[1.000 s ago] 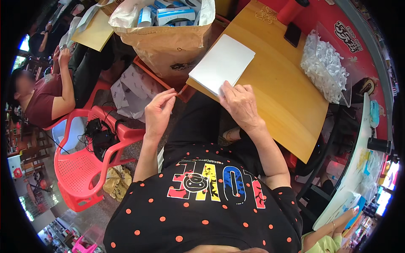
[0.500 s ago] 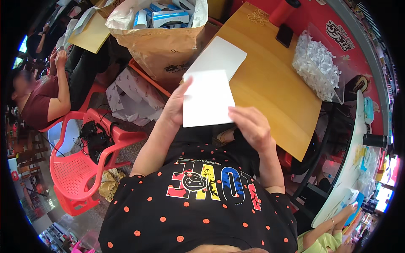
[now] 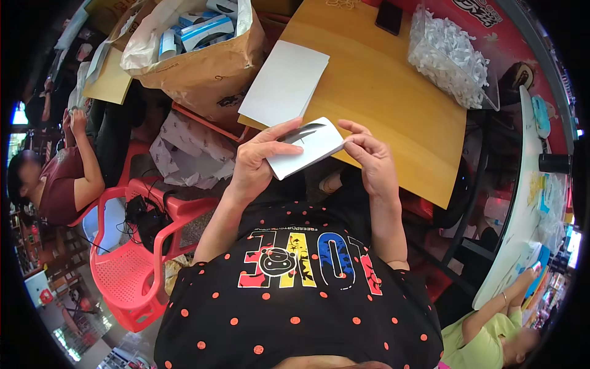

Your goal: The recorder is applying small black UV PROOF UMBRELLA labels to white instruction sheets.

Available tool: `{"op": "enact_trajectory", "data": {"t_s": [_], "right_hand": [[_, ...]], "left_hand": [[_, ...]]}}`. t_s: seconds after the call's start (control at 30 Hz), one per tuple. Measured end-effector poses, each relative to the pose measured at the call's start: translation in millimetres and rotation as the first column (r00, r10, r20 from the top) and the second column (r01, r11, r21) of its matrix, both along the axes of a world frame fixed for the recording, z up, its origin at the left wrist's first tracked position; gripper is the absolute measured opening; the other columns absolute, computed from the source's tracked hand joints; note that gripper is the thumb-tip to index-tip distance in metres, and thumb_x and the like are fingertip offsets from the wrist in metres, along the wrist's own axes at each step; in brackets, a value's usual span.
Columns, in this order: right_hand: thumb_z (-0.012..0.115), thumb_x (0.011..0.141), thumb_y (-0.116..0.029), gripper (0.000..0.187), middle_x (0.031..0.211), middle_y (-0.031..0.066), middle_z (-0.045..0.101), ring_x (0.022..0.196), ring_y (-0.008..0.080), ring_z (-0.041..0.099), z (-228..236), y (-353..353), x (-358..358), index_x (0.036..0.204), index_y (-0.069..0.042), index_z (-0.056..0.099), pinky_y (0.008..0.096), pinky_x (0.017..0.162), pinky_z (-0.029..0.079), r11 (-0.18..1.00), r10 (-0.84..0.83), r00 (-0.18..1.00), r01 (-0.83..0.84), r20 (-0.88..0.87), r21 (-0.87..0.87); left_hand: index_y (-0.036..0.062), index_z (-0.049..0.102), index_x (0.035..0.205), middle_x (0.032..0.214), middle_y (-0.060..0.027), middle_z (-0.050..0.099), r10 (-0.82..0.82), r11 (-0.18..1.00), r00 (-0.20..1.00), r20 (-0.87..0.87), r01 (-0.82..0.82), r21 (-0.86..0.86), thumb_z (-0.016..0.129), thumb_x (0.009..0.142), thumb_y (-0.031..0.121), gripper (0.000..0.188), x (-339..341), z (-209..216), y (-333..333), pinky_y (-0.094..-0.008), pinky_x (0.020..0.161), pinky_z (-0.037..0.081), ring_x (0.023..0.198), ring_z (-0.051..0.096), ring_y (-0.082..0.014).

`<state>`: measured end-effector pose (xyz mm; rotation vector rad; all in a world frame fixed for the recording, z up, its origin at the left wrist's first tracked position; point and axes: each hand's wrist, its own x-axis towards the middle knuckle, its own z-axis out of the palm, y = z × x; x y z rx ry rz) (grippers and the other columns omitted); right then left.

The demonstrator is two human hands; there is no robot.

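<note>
My left hand [image 3: 253, 158] grips one white card [image 3: 314, 147] near the middle of the frame, fingers across its upper face. My right hand [image 3: 378, 161] has its thumb at the card's right edge; I cannot tell whether it pinches there. Half a second ago the card was a flat, blank white sheet, larger in view; now it looks narrower and bent, and a dark print shows on its upper part. A second ago my left hand was bare and my right was at the white stack [image 3: 286, 83].

That one stack lies on the near left corner of the worktop [image 3: 384, 92], upper middle of the frame; I cannot count its sheets. To its left stands one brown paper bag [image 3: 206, 80] with at least four blue-and-white boxes [image 3: 209, 32], the lower ones hidden. Toward the upper right are one black phone [image 3: 389, 17] and one clear container [image 3: 491, 92] of white pieces [image 3: 448, 55], too many to count. A yellowish coil [image 3: 340, 3] is cut off by the top edge. Two other people show, one at the left, one at lower right, their hands hard to make out.
</note>
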<state>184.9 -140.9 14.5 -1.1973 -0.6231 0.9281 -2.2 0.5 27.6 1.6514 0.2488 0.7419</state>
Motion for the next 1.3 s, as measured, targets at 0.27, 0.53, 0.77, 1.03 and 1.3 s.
{"op": "enact_trajectory", "data": {"t_s": [0.27,0.53,0.77,1.03,1.3], "right_hand": [[0.067,0.085,-0.014,0.017,0.085,0.0057,0.067,0.063,0.0060,0.058,-19.8,12.5,-3.3,0.094,0.001,0.068,0.0174,0.033,0.035,0.994,-0.056,0.997,0.051,-0.049,-0.092],[0.066,0.082,0.000,0.005,0.088,0.0049,0.066,0.077,0.0083,0.057,-2.8,16.2,-4.0,0.086,0.001,0.070,0.0213,0.069,0.043,0.979,-0.198,0.928,0.203,0.315,0.018],[0.069,0.081,-0.001,0.006,0.083,0.0065,0.068,0.074,0.0085,0.061,-14.0,16.6,-3.7,0.086,0.002,0.069,0.0211,0.069,0.047,0.986,-0.169,0.983,0.169,0.066,0.006],[0.072,0.079,-0.003,0.009,0.078,0.0052,0.068,0.069,0.0067,0.060,-25.5,18.3,-2.8,0.078,0.001,0.065,0.0200,0.066,0.047,0.967,-0.249,0.968,0.251,0.032,-0.046],[0.072,0.079,-0.004,0.010,0.080,0.0060,0.069,0.070,0.0073,0.061,-18.7,25.2,-6.5,0.085,0.002,0.066,0.0208,0.068,0.047,0.973,-0.216,0.976,0.213,-0.028,-0.088]], "left_hand": [[0.0060,0.069,0.105,0.130,-0.0173,0.054,0.028,0.942,0.991,-0.134,0.019,0.336,0.051,0.074,-0.016,0.042,0.7,6.9,8.5,-0.0316,0.098,0.043,0.120,0.054,-0.0283],[-0.0043,0.057,0.116,0.103,-0.0118,0.064,0.204,0.746,0.947,-0.248,-0.314,-0.587,0.056,0.088,-0.003,0.028,-15.0,-1.4,0.5,-0.0181,0.057,0.046,0.079,0.064,-0.0112],[-0.0060,0.060,0.112,0.094,-0.0139,0.067,-0.086,0.575,0.974,-0.209,-0.123,-0.809,0.059,0.089,0.004,0.025,-15.8,-10.5,3.7,-0.0185,0.039,0.044,0.057,0.066,-0.0146],[-0.0069,0.060,0.113,0.102,-0.0167,0.066,0.072,0.658,0.992,-0.100,-0.123,-0.743,0.059,0.088,0.002,0.027,1.4,-9.5,-12.3,-0.0294,0.074,0.056,0.084,0.069,-0.0215],[-0.0054,0.062,0.110,0.095,-0.0137,0.069,0.139,0.763,0.942,-0.305,-0.298,-0.574,0.061,0.090,0.009,0.025,2.2,-22.6,-15.6,-0.0253,0.066,0.056,0.077,0.069,-0.0192]]}}
